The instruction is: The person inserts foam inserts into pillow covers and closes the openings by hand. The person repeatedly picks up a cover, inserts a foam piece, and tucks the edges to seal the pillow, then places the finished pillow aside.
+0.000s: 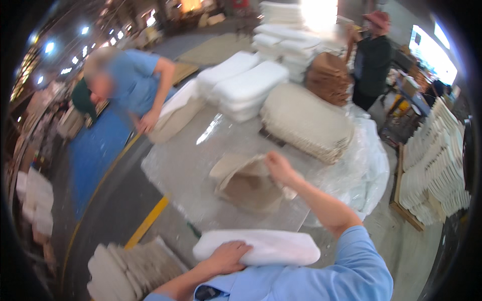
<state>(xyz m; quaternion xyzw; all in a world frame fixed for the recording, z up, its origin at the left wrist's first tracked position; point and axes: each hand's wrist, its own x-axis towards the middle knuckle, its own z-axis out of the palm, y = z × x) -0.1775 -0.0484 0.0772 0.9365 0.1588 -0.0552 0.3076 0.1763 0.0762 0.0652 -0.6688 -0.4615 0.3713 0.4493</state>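
A white foam pillow (pixel 281 247) lies across the near edge of the table, close against my body. My left hand (pixel 230 257) rests on its left part, fingers laid flat over the top. Beyond it, a beige fabric cover (pixel 251 193) lies crumpled on the table with its mouth gaping and its darker inside showing. My right hand (pixel 279 168) is closed on the cover's rim at the upper right and lifts it a little; its fingertips are partly hidden.
The table (pixel 196 155) has plastic sheeting (pixel 369 170) bunched at its right. White pillows (pixel 251 80) and stacked beige covers (pixel 309 120) stand on the far side. Folded beige cloth (pixel 135 268) sits lower left. One co-worker (pixel 133 75) handles a pillow at left; another (pixel 371 60) stands behind.
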